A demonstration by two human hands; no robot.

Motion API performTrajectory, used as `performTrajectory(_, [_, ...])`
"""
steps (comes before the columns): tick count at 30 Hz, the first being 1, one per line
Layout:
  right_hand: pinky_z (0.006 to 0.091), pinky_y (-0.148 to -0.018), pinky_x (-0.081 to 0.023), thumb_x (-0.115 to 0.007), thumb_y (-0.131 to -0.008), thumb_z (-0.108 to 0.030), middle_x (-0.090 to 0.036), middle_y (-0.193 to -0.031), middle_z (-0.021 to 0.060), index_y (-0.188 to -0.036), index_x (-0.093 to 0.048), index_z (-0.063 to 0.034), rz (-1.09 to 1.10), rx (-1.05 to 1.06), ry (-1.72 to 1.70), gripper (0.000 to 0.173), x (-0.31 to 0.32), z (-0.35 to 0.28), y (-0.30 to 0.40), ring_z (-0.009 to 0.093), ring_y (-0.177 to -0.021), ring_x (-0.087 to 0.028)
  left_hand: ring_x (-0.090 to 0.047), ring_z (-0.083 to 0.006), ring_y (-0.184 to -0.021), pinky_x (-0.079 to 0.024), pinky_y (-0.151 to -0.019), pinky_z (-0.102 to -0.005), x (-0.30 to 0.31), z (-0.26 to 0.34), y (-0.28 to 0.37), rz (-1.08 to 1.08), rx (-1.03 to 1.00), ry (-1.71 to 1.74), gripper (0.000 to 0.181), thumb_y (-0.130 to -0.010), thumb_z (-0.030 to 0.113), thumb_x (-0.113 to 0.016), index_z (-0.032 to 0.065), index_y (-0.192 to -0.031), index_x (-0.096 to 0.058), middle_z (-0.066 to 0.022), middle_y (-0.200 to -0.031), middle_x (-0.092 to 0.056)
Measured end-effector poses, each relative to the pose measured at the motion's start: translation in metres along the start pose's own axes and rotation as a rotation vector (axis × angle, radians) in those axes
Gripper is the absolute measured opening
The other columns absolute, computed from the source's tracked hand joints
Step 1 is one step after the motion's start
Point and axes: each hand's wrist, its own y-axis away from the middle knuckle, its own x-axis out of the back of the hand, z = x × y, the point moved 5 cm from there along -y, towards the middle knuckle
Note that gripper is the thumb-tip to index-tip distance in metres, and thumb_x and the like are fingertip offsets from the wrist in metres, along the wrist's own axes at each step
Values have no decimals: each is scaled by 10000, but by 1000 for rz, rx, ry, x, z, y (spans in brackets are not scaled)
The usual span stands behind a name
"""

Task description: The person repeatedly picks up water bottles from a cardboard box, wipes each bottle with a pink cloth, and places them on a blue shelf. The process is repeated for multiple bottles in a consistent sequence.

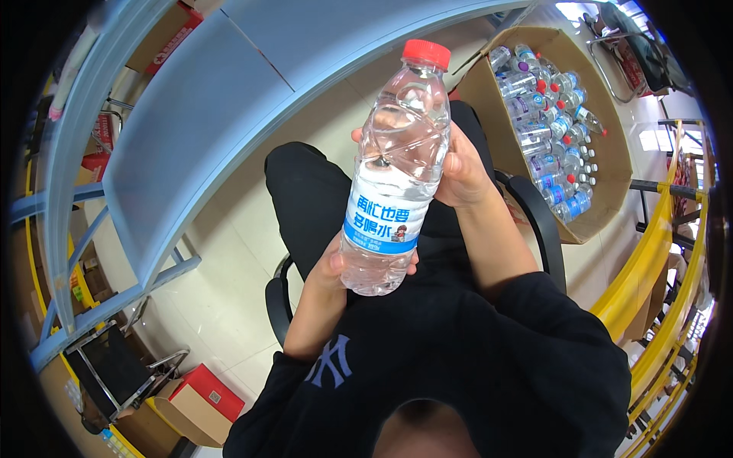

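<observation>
A clear plastic water bottle with a red screw cap and a white-and-blue label is held up over my lap. It tilts a little, cap end away from me, and the label bears writing. My left hand grips the bottle near its base, with fingertips showing on the far side. Around the upper part closes my right hand, its thumb along the bottle's side. Fingers behind the bottle show only blurred through the clear plastic.
A blue-grey table curves across ahead and to the left. At the right, a large cardboard box holds several plastic bottles. Chair armrests flank me. Yellow shelving stands farther right. A red-and-tan carton and a black chair are lower left.
</observation>
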Motion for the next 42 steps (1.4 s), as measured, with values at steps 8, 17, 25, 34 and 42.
performTrajectory(8, [362, -926, -391, -705, -735, -205, -507, -1133, 135, -1268, -289, 0, 9, 168, 182, 706, -38, -31, -14, 216, -1071, -505, -468, -205, -1101, -352, -944, -324, -15, 38, 29, 448, -327, -594, 893, -702, 446, -653, -65, -1303, -236, -129, -1214, -445])
performTrajectory(17, [357, -887, -413, -784, -641, -272, -519, -1085, 152, -1216, -279, 3, 97, 157, 556, 813, -92, -48, -41, 211, -1049, -507, -506, -281, -1055, -414, -877, -363, -67, 90, 43, 851, -622, -1351, 869, -578, 218, -794, -7, -1261, -305, -183, -1162, -467])
performTrajectory(25, [337, -860, -412, -677, -747, -314, -517, -1091, 87, -1264, -341, -24, -183, 260, 648, 681, -144, -94, -64, 202, -1042, -487, -489, -220, -1079, -396, -904, -337, -82, 127, 41, 545, -725, -970, 823, -631, 175, -761, -17, -1270, -279, -138, -1168, -468])
performTrajectory(34, [288, -777, -440, -680, -755, -241, -521, -1111, 98, -1338, -288, -92, -323, 356, 779, 718, -202, -149, -101, 160, -1015, -495, -476, -222, -1103, -375, -935, -355, -98, 163, 29, 245, -638, -710, 840, -643, 208, -742, -18, -1294, -261, -137, -1191, -465])
performTrajectory(42, [247, -644, -451, -695, -734, -255, -564, -989, 59, -1338, -327, -181, -273, 438, 1039, 711, -214, -160, -123, 128, -881, -505, -479, -211, -1086, -377, -927, -350, -91, 200, 17, 361, -613, -997, 900, -583, 244, -805, -14, -1280, -296, -126, -1161, -486])
